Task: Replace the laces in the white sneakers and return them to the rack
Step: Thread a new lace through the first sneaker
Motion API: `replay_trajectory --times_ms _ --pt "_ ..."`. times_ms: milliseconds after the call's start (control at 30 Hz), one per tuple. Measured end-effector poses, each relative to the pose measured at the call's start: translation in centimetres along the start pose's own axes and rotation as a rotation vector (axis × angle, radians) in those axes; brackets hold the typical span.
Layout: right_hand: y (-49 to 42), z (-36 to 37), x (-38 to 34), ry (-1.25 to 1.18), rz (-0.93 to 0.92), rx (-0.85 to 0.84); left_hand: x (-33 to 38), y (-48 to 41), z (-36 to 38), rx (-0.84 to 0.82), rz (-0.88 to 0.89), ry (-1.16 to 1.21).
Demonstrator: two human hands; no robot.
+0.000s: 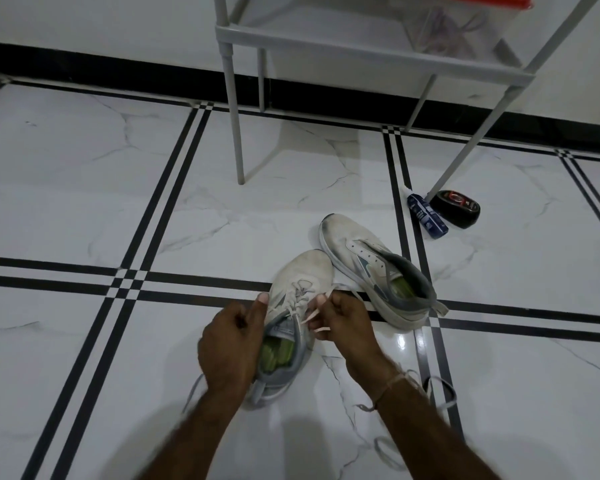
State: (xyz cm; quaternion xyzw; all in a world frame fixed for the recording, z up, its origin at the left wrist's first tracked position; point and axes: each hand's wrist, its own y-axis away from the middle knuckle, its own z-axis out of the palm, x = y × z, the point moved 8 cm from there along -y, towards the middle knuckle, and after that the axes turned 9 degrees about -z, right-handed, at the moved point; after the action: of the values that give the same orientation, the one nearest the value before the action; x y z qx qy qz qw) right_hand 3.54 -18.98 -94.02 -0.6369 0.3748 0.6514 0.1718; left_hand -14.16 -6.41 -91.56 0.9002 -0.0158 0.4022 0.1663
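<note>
The job looks roughly half done at best. Two white sneakers sit on the tiled floor (84,209), below and in front of the grey rack (361,39), and neither has been returned to it. The near sneaker (300,271) carries a pale lace (302,295) crossed through its front eyelets, though the upper eyelets seem unfinished. The far sneaker (371,268) lies just beside it, toes almost touching, with open eyelets and no lace visible.

The left hand (229,344) has its fingers wrapped round the near sneaker's collar, steadying it. The right hand (343,320) pinches the lace's free ends just beside the tongue.

Probably left to do: finish this lacing, lace the second shoe, then shelve the pair.

By count there are two sneakers, one rack, one blue bottle (426,216) and one black tin (456,209) by a rack leg, and one red-lidded box (465,22) on the shelf. Loose grey laces (442,393) trail near the forearms; their number cannot be told.
</note>
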Motion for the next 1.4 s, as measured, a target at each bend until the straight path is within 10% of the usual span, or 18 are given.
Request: replay_trajectory --times_ms 367,600,733,833,1067,1400 --pt "-1.0 1.4 -1.0 -0.048 0.066 -0.067 1.2 -1.5 2.5 -0.284 -0.029 0.275" --pt "-3.7 3.0 -6.3 0.025 -0.152 -0.188 6.1 -0.2 4.2 -0.745 0.105 0.417" --pt "-4.5 1.1 -7.8 0.140 -0.247 -0.052 5.4 -0.9 4.4 -0.664 -0.050 0.555" --pt "-2.2 2.2 -5.1 0.199 -0.177 -0.267 5.1 -1.6 3.6 -0.553 -0.088 0.663" --pt "-2.1 1.7 -4.1 0.157 -0.250 -0.121 6.5 -3.0 3.1 -0.438 0.395 0.049" --pt "-0.6 2.0 -4.2 0.314 -0.408 -0.039 3.8 -2.4 5.2 -0.757 -0.193 0.364"
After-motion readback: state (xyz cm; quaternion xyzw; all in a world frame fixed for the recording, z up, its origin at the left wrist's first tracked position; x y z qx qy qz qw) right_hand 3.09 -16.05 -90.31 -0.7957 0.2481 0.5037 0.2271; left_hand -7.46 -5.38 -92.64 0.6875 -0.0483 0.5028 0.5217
